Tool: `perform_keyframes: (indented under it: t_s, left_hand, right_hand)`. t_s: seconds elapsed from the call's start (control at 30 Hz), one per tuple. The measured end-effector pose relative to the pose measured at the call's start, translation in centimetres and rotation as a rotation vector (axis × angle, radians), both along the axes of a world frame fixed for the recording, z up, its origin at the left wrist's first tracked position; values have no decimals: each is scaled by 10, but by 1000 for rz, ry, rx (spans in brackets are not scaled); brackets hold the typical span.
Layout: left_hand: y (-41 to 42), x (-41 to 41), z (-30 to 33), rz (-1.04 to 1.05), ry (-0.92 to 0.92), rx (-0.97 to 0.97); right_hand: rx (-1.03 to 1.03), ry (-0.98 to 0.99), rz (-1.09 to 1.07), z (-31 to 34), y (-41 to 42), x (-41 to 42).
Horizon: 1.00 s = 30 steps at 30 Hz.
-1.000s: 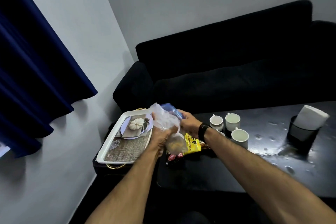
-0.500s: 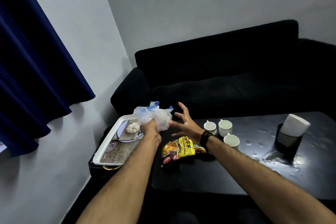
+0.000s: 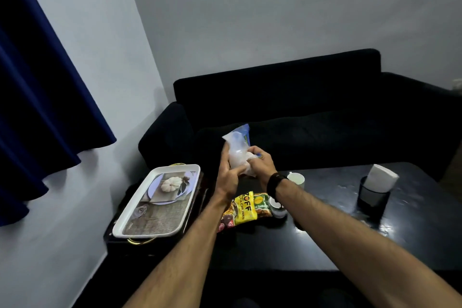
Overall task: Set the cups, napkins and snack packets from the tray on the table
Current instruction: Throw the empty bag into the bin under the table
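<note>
Hands, left and right, clasping a clear packet above the dark bench, black sofa behind.

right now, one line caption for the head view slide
Both hands hold a clear plastic bag above the black table, beside the emptied tray.

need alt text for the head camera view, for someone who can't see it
Both hands, left hand and right hand, hold a clear plastic packet in the air above a black table. Below them lie a yellow snack packet and white cups; an emptied white tray sits to the left, a napkin holder to the right.
</note>
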<state>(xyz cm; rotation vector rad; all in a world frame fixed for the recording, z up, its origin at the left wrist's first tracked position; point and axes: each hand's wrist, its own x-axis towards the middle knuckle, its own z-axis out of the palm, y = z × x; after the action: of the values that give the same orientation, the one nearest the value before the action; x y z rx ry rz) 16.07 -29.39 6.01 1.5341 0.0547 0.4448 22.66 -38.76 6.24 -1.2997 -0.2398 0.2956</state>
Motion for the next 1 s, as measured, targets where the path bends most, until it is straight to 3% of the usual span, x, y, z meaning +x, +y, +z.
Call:
perform_keyframes:
  t_s: [0.1,0.2,0.27,0.5,0.7,0.87,1.0]
  left_hand:
    - [-12,7,0,-34,59,202]
    - [-24,16,1,146,84,436]
    - [-40,19,4,166,76,525]
    - [-139,26,5,-120,55,593]
    - [-211,31,-3,-146,109,359]
    - [-270,38,-29,-336,200,744]
    - [-328,31,-63,-540,240,928]
  right_hand:
    - [26,81,-73,1,-13,-1]
    - [309,197,70,3,-35,1]
    - [363,197,85,7,-54,2]
    - [15,89,-309,3,-155,16]
    - [-74,83,-481,1,-265,25]
    - [-217,128,-533,-31,-375,-1]
    - [-249,226,-600,-65,-453,-39]
